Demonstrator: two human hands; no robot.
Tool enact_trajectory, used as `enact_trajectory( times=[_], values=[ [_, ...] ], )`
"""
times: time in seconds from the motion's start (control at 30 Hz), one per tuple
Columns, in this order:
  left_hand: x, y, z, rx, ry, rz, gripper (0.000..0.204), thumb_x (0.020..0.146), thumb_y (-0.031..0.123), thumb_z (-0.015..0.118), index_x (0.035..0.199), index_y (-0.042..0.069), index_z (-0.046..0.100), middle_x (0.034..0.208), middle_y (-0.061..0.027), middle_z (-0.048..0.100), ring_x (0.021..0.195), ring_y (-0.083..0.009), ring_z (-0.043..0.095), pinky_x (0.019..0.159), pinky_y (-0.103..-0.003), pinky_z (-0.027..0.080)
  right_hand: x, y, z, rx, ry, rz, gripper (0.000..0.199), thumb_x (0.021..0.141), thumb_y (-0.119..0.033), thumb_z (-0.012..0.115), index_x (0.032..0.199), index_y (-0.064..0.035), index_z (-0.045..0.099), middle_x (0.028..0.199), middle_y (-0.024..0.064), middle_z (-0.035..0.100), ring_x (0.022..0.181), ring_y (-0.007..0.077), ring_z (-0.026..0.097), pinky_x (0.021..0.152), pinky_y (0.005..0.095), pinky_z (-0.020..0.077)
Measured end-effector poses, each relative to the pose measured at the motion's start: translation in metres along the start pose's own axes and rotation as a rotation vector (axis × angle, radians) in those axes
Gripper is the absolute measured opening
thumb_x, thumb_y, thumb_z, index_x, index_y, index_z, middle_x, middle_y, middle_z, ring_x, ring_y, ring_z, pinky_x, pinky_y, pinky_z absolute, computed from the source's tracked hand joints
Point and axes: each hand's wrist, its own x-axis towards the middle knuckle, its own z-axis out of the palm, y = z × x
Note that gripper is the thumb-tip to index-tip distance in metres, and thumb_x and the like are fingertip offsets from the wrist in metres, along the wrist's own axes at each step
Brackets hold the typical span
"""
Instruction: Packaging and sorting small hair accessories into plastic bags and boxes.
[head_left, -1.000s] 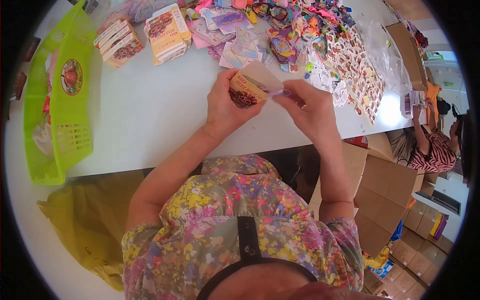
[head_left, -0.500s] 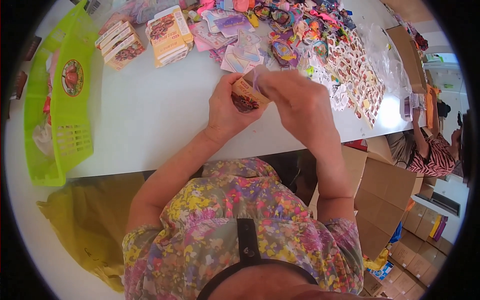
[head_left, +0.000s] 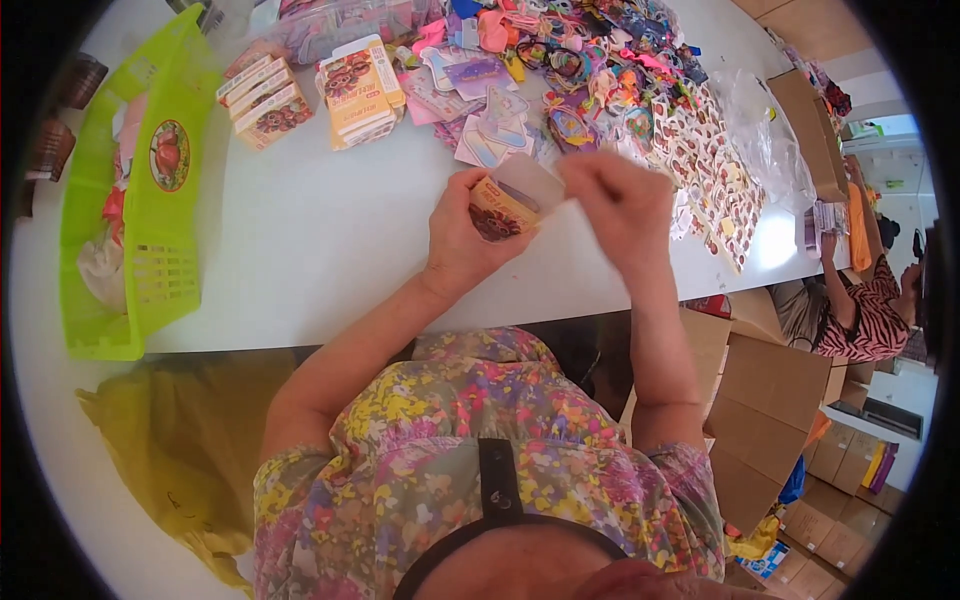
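My left hand (head_left: 460,238) is closed around a small yellow-orange cardboard box (head_left: 500,210) with a cartoon picture on its front. The box tilts over the table, and its pale top flap stands up, unfolded. Just to the right of that flap is my right hand (head_left: 622,205), fingers curled and smeared by motion. Whether it pinches anything cannot be made out. Beyond the box lie shiny pastel cards (head_left: 490,128). A row of matching boxes (head_left: 268,108) and a stack of them (head_left: 360,95) stand at the back left.
A lime-green plastic basket (head_left: 180,225) with items inside stands at the left. Colourful small toys (head_left: 600,75) are heaped at the back, beside sticker sheets (head_left: 712,170) and clear plastic (head_left: 770,140). Open cardboard cartons (head_left: 770,400) stand at the right, near another person in a striped top (head_left: 865,318).
My right hand has moved up and away to the right from the box's opening, uncovering the raised flap. My left hand still holds the box. The view has shifted slightly.
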Motion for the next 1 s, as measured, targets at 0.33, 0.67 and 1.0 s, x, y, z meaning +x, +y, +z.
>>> enact_trajectory(
  times=[0.33, 0.67, 1.0],
  values=[
    [-0.001, 0.018, -0.018, -0.313, -0.054, -0.186, 0.075, 0.063, 0.014, 0.088, 0.119, 0.002, 0.040, 0.109, -0.0102, 0.055, 0.101, -0.0164, 0.058, 0.086, -0.032, 0.051, 0.091, 0.103, 0.065, -0.677, -0.023, -0.275, 0.052, 0.070, -0.026, 0.078, 0.116, -0.0040, 0.064, 0.110, 0.0153, 0.064, 0.102, 0.0338, 0.058, 0.085, 0.0428, 0.0485],
    [0.000, -0.011, -0.025, -0.158, -0.045, 0.126, 0.069, 0.062, 0.004, 0.088, 0.111, 0.008, 0.040, 0.106, -0.0070, 0.051, 0.098, -0.0153, 0.056, 0.087, -0.030, 0.050, 0.097, 0.093, 0.060, 0.006, -0.064, 0.026, 0.045, 0.070, -0.019, 0.077, 0.111, -0.0022, 0.068, 0.107, 0.0162, 0.068, 0.091, 0.0307, 0.065, 0.079, 0.0363, 0.0509],
    [-0.009, -0.010, -0.014, -0.144, 0.008, -0.106, 0.076, 0.063, 0.018, 0.090, 0.120, 0.003, 0.042, 0.115, -0.0096, 0.051, 0.104, -0.0186, 0.053, 0.089, -0.034, 0.046, 0.018, 0.064, 0.044, 0.369, -0.162, -0.289, 0.052, 0.089, -0.035, 0.063, 0.131, -0.0060, 0.054, 0.132, 0.0186, 0.054, 0.124, 0.0339, 0.049, 0.106, 0.0410, 0.0362]
  ],
)
